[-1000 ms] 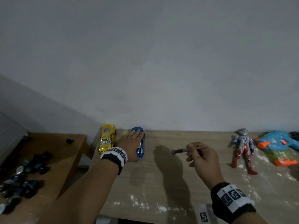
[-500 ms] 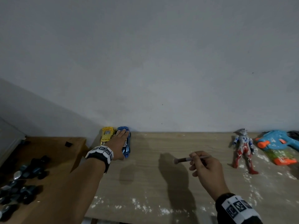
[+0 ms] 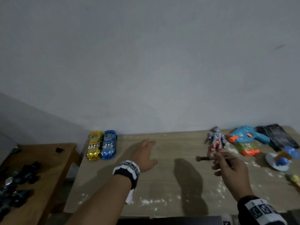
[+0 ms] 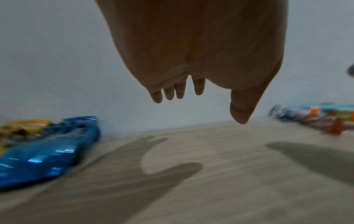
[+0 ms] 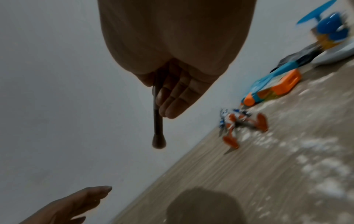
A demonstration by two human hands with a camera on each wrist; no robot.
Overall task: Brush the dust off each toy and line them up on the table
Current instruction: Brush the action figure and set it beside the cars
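A yellow toy car (image 3: 93, 145) and a blue toy car (image 3: 108, 144) (image 4: 44, 150) stand side by side at the table's far left, against the wall. My left hand (image 3: 145, 154) (image 4: 193, 94) hovers open over the table, right of the blue car and apart from it, holding nothing. My right hand (image 3: 227, 168) (image 5: 168, 97) pinches a thin dark brush (image 3: 211, 158) (image 5: 158, 121), bristles pointing left. A red, blue and silver action figure (image 3: 216, 142) (image 5: 239, 125) lies just beyond the brush. A blue and orange toy gun (image 3: 246, 140) (image 5: 273, 89) lies further right.
The wooden table (image 3: 162, 184) carries white dust along its front and right side. A dark cloth (image 3: 276, 135), a blue and white spinner toy (image 3: 282, 159) and a yellow toy (image 3: 294, 178) sit at the far right. A lower side table (image 3: 40, 159) on the left holds several dark objects.
My left hand has let go of the blue car beside the yellow one and moved right, open. My right hand with the brush has drifted right, toward the action figure.
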